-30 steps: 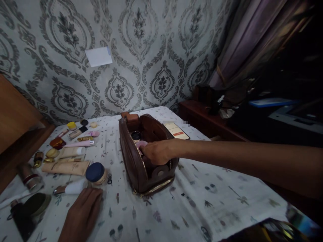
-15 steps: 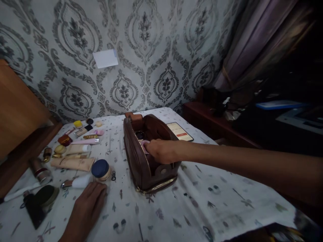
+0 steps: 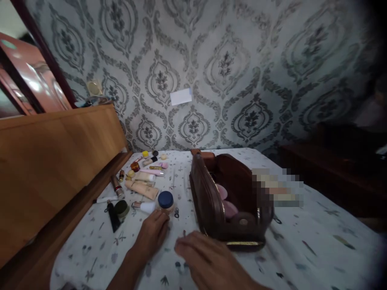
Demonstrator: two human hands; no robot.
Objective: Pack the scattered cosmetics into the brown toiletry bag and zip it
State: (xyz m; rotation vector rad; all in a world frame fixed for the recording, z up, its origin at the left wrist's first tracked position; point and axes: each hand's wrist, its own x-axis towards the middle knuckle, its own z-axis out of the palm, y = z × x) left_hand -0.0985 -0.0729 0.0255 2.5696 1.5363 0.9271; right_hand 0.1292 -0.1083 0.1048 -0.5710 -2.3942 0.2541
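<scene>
A brown zip-up bag [image 3: 207, 205] stands unzipped on the table, and two pink rounded items [image 3: 230, 209] show inside it. My right hand [image 3: 205, 255] hovers in front of the bag's near left corner, outside it, open, with no object visible in it. Resting on the cloth is my left hand [image 3: 155, 230], its fingers loosely stretched out and holding nothing I can see. Its fingertips lie close to a jar with a dark blue lid [image 3: 166, 200]; whether they touch it I cannot tell. A white tube with a metallic end [image 3: 145, 207] lies just beyond that hand.
Several cosmetics, among them a beige tube [image 3: 141, 188], a dark round jar [image 3: 121, 209] and a black tube [image 3: 113, 217], lie on the patterned tablecloth [image 3: 302, 233]. A wooden panel [image 3: 66, 141] borders the left side. A blurred-out patch [image 3: 278, 187] lies right of the bag.
My right hand has come out of the bag and moved to its near left side, no longer at the pink item. The view has swung left; my left hand stays near the jar.
</scene>
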